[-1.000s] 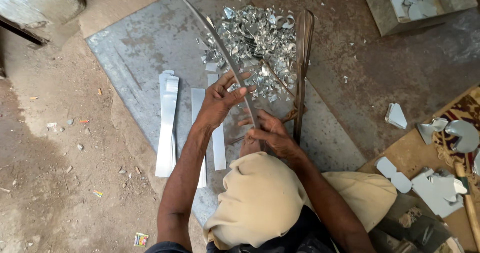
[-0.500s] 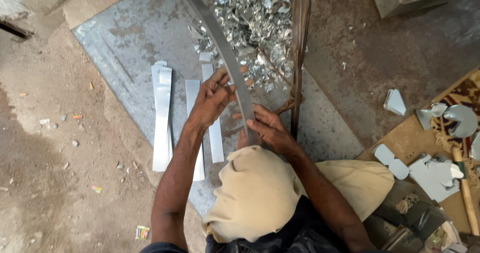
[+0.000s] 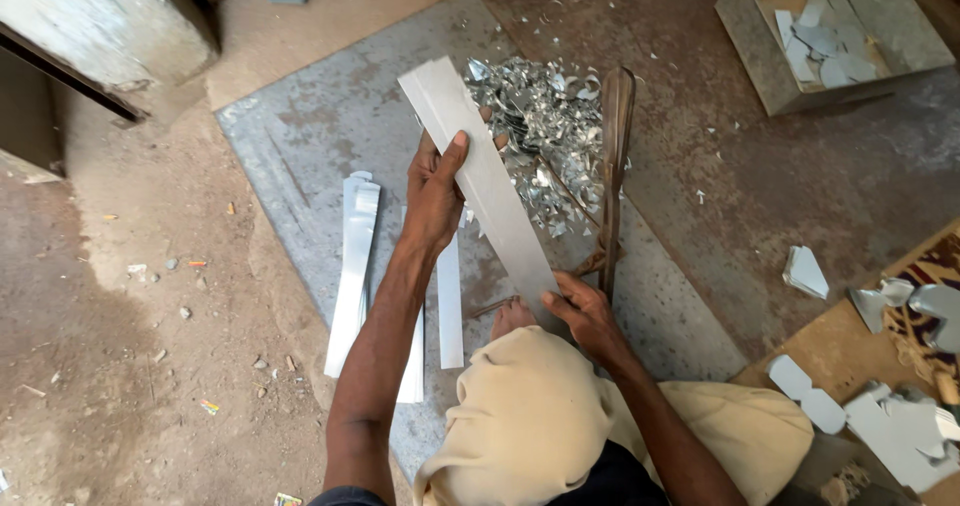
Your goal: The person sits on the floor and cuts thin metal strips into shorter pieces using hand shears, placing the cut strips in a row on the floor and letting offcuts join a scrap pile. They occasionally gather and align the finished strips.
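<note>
Head view looks straight down on a person seated on the floor, holding a long flat metal strip point(image 3: 485, 181) that runs from about 11 o'clock down to 5 o'clock above a grey metal sheet point(image 3: 300, 146). The left hand point(image 3: 435, 191) has its fingers clamped on the strip's middle; the right hand point(image 3: 585, 311) pinches the near end. Thin and light, it looks stiff enough to hold its line yet springy, with sharp edges, so flat-face grips suit it best. Shiny offcuts point(image 3: 540, 126) lie at 12 o'clock, cut strips point(image 3: 355, 266) at 9. Half a second ago the strip stood edge-on; now its broad face is up.
</note>
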Demonstrator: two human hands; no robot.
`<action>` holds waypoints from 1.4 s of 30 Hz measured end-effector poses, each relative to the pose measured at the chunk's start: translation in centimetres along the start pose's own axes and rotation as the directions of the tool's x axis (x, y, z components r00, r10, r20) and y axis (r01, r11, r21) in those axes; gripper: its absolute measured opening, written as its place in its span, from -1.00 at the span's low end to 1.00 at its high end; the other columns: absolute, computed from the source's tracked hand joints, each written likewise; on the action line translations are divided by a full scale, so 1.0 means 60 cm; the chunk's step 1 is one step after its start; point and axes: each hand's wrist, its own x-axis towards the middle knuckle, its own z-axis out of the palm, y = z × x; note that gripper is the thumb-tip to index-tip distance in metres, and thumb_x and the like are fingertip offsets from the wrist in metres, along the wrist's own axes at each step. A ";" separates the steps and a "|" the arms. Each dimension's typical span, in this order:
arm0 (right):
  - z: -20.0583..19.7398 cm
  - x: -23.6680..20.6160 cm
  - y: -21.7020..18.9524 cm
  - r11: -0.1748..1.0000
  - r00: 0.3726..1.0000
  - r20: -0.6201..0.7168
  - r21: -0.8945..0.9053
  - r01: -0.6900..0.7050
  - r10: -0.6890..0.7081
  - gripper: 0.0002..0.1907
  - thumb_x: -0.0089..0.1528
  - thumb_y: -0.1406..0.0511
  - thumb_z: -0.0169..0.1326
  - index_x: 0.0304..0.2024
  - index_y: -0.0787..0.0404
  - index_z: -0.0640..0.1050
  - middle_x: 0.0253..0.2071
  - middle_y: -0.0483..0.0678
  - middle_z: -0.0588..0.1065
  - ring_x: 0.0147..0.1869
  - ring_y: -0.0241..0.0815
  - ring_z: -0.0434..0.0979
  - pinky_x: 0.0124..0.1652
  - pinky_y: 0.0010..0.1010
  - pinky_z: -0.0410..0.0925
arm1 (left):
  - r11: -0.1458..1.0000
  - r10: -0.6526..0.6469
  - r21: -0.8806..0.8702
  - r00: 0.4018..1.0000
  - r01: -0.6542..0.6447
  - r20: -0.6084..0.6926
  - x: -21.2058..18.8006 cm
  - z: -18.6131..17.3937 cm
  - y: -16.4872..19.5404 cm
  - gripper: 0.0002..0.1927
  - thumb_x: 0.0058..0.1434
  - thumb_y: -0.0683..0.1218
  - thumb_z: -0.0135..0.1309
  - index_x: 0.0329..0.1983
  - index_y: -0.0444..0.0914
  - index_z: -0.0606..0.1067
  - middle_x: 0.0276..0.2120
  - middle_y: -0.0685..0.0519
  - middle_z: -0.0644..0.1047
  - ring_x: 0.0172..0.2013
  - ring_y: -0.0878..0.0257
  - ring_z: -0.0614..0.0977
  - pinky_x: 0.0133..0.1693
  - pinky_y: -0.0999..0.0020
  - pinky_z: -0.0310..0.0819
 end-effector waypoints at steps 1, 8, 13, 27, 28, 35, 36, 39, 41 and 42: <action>-0.002 -0.003 0.005 0.999 1.000 -0.018 -0.030 -0.020 0.020 -0.59 0.32 0.34 0.03 0.23 0.28 0.50 0.09 -0.01 0.60 0.16 -0.26 0.55 0.15 -0.42 0.35 | 1.000 0.016 -0.026 1.000 -0.016 -0.013 0.006 0.006 0.007 -0.40 0.39 0.05 0.06 0.39 -0.30 0.23 0.26 -0.07 0.49 0.11 0.06 0.65 0.03 0.15 0.65; -0.021 -0.018 0.033 0.984 0.991 -0.118 -0.155 -0.083 0.065 -0.52 0.31 0.23 0.10 0.28 0.18 0.48 0.05 -0.04 0.62 0.07 -0.24 0.55 0.03 -0.36 0.40 | 0.997 0.079 -0.024 0.997 -0.079 -0.010 0.001 0.048 0.017 -0.37 0.40 0.02 0.08 0.41 -0.32 0.19 0.25 -0.20 0.49 0.08 -0.06 0.67 0.08 0.06 0.70; -0.012 -0.035 0.018 0.957 0.991 -0.132 -0.284 -0.062 0.025 -0.49 0.29 0.18 0.14 0.28 0.15 0.50 0.07 -0.04 0.62 0.06 -0.21 0.62 0.02 -0.35 0.47 | 0.981 0.195 0.005 0.976 -0.195 -0.095 0.009 0.054 0.024 -0.28 0.40 -0.02 0.04 0.54 -0.05 0.00 0.05 -0.11 0.54 -0.18 0.15 0.68 -0.15 0.20 0.70; -0.050 -0.107 -0.087 0.692 0.852 0.440 -0.521 0.500 -0.285 -0.29 -0.02 0.56 0.26 0.20 0.23 0.43 0.16 0.06 0.51 0.16 0.02 0.60 0.00 -0.28 0.52 | 0.989 0.126 -0.066 0.986 -0.134 -0.108 0.061 0.045 0.043 -0.32 0.35 -0.31 -0.04 0.45 -0.07 0.05 -0.08 -0.13 0.54 -0.35 0.20 0.61 -0.33 0.33 0.60; -0.052 -0.107 -0.089 0.698 0.822 0.437 -0.455 0.553 -0.366 -0.30 -0.02 0.55 0.28 0.19 0.24 0.44 0.14 0.05 0.53 0.16 0.01 0.61 0.01 -0.28 0.53 | 0.991 0.109 -0.066 0.990 -0.115 -0.092 0.060 0.044 0.045 -0.33 0.36 -0.31 -0.04 0.44 -0.06 0.04 -0.08 -0.13 0.55 -0.34 0.19 0.63 -0.32 0.34 0.61; -0.045 -0.104 -0.076 0.702 0.893 0.122 -0.576 0.420 -0.434 0.05 -0.10 0.31 0.45 0.36 0.36 0.24 0.11 0.20 0.43 0.08 0.13 0.52 -0.01 -0.16 0.41 | 0.969 0.197 -0.094 0.944 -0.228 -0.266 0.068 0.056 0.038 -0.42 0.38 -0.29 -0.11 0.41 -0.12 0.06 -0.08 -0.15 0.45 -0.36 0.15 0.53 -0.41 0.25 0.50; -0.040 -0.099 -0.070 0.749 0.934 -0.004 -0.597 0.286 -0.359 0.05 -0.12 0.27 0.48 0.36 0.32 0.26 0.04 0.17 0.46 -0.02 0.07 0.54 -0.09 -0.20 0.43 | 0.975 0.175 -0.081 0.940 -0.206 -0.292 0.069 0.062 0.037 -0.38 0.37 -0.29 -0.09 0.43 -0.12 0.04 -0.07 -0.16 0.45 -0.34 0.14 0.53 -0.39 0.25 0.49; -0.036 -0.084 -0.051 0.827 0.967 -0.116 -0.547 0.129 -0.227 -0.12 -0.01 0.20 0.45 0.30 0.27 0.36 -0.04 0.03 0.53 -0.15 -0.12 0.58 -0.20 -0.31 0.48 | 0.991 0.128 -0.024 0.981 -0.133 -0.143 0.065 0.079 0.041 -0.30 0.38 -0.22 -0.09 0.50 -0.08 -0.07 0.01 -0.12 0.46 -0.16 0.11 0.63 -0.24 0.22 0.64; -0.046 -0.082 -0.040 0.941 0.992 -0.054 -0.326 0.092 -0.116 -0.26 0.11 0.20 0.36 0.29 0.26 0.41 -0.11 -0.04 0.55 -0.18 -0.23 0.58 -0.22 -0.36 0.51 | 0.993 0.086 0.083 0.996 -0.088 0.027 0.058 0.085 0.050 -0.23 0.40 -0.18 -0.02 0.56 -0.06 -0.12 0.08 -0.10 0.48 -0.05 0.09 0.68 -0.13 0.21 0.72; -0.055 -0.085 -0.037 0.991 0.999 0.021 -0.125 0.043 -0.041 -0.31 0.17 0.22 0.31 0.30 0.26 0.42 -0.16 -0.05 0.54 -0.20 -0.27 0.57 -0.22 -0.38 0.52 | 0.984 0.058 0.161 0.993 -0.074 0.102 0.053 0.085 0.055 -0.19 0.41 -0.18 0.04 0.58 -0.07 -0.12 0.11 -0.10 0.50 0.00 0.08 0.69 -0.09 0.22 0.72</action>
